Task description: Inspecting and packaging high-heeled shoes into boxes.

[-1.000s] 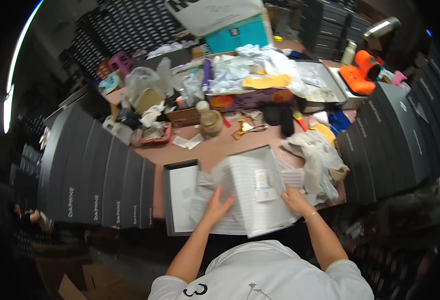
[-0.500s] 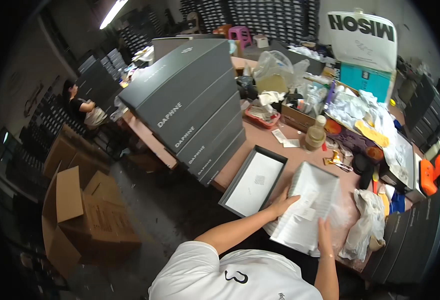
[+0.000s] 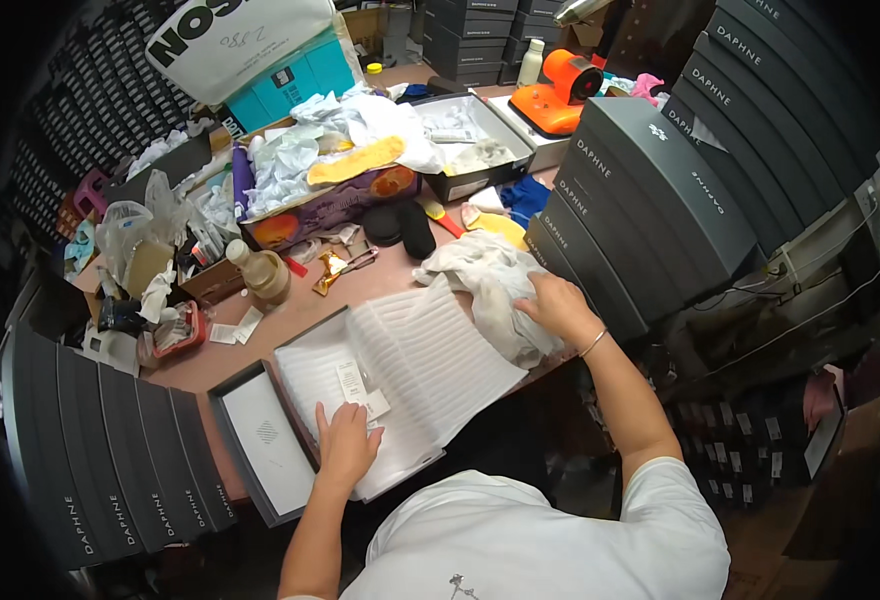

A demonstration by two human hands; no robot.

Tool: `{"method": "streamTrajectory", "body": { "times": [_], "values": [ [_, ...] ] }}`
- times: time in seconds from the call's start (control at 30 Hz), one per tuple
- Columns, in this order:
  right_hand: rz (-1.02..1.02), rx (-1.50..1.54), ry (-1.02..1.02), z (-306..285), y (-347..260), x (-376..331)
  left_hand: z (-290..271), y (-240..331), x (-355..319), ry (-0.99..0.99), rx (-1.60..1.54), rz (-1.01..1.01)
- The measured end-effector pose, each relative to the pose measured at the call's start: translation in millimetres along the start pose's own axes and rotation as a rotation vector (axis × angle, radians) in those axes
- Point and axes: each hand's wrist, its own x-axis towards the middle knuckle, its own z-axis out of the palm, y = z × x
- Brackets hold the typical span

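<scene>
An open grey shoebox (image 3: pixel 427 462) stands on the table before me, lined with a ribbed white foam sheet (image 3: pixel 430 355) that spreads out over its right side. Small white paper tags (image 3: pixel 362 392) lie on the lining. My left hand (image 3: pixel 347 450) rests by these tags, fingers apart. At the box's left is a grey lid (image 3: pixel 260 425), its white inside facing up. Farther right my right hand (image 3: pixel 563 312) reaches over the edge of a crumpled white cloth (image 3: pixel 495 290), thumb spread from the fingers. Whether the fingertips press on the cloth is hard to tell.
Stacked grey shoeboxes stand at the left (image 3: pixel 110 450) and right (image 3: pixel 650 190). Behind the open box are a glue bottle (image 3: pixel 263 275), black round pads (image 3: pixel 400 230), a carton of crumpled paper (image 3: pixel 330 205) and an orange device (image 3: pixel 555 95). Cables hang at the right.
The view has turned to the right. The foam lining now lies unfolded over the box's right side. My right hand has left the box and moved to the white cloth.
</scene>
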Motion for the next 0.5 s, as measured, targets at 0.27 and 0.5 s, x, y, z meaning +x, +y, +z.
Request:
{"method": "streamTrajectory", "body": {
  "times": [0.27,0.5],
  "values": [
    [-0.036,-0.529,-0.149,88,63,77,-4,27,-12,0.222,-0.372,0.166],
    [-0.102,-0.630,0.059,-26,26,60,-61,43,7,0.500,-0.545,0.151]
  ]
}}
